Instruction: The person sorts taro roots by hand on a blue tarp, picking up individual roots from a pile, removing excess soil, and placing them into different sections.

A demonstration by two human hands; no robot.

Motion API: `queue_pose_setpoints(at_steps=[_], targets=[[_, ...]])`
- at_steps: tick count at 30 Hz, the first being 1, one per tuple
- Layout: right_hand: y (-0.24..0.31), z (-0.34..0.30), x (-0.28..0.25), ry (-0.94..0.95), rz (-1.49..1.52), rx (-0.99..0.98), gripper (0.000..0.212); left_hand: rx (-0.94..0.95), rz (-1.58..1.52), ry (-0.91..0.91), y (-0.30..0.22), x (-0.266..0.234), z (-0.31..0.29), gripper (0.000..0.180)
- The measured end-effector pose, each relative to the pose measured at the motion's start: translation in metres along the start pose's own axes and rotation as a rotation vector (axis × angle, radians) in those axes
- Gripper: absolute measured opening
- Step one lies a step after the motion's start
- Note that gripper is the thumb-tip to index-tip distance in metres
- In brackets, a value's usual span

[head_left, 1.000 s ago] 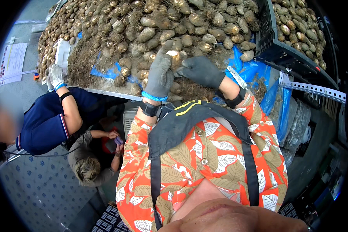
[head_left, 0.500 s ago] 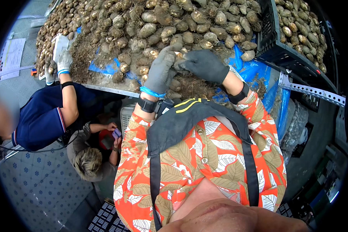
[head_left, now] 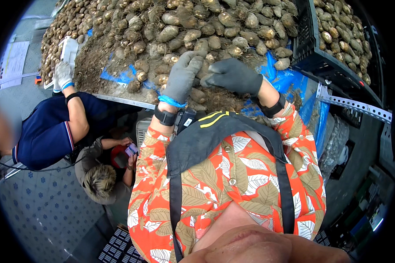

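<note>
Tubers [head_left: 169, 33] lie in a broad heap [head_left: 227, 32] on the counter [head_left: 125, 101], with blue sheeting [head_left: 299, 84] showing at the heap's right end, probably laid to catch soil [head_left: 94, 66]. Over the heap's near edge, the left hand [head_left: 182, 76] bends its fingers away from the body, and the right hand [head_left: 235, 76] faces it with fingers bunched; whether either grips a tuber, I cannot tell. Grey gloves [head_left: 245, 81] presumably guard against dirt. Right of the heap, a black crate [head_left: 333, 73] contains more tubers and blocks sideways reach; at its left end, a co-worker's white-gloved hand [head_left: 63, 75] limits room.
</note>
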State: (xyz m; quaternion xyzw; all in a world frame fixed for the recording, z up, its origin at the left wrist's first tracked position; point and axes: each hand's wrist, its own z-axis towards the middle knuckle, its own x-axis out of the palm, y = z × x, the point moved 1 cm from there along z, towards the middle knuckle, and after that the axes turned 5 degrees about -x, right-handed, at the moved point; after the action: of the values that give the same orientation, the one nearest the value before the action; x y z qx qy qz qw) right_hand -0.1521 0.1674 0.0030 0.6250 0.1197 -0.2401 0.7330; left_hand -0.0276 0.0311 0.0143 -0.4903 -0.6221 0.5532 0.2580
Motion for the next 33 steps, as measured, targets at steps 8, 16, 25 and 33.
queue_pose_setpoints(at_steps=[8, 16, 25, 33], targets=[[0.02, 0.001, -0.017, -0.106, -0.223, 0.36, 0.054, -0.215, -0.863, 0.18, 0.022, -0.004, 0.003, 0.046], [0.018, 0.002, -0.006, 0.067, -0.326, 0.373, 0.048, -0.117, -0.56, 0.263, -0.016, -0.016, -0.02, 0.062], [0.021, -0.01, -0.004, -0.44, -0.141, 0.117, 0.032, -0.1, -0.677, 0.19, -0.017, -0.018, -0.025, 0.043], [0.024, 0.003, 0.005, -0.628, 0.152, 0.162, 0.022, -0.041, -0.314, 0.116, -0.02, -0.009, -0.024, 0.043]])
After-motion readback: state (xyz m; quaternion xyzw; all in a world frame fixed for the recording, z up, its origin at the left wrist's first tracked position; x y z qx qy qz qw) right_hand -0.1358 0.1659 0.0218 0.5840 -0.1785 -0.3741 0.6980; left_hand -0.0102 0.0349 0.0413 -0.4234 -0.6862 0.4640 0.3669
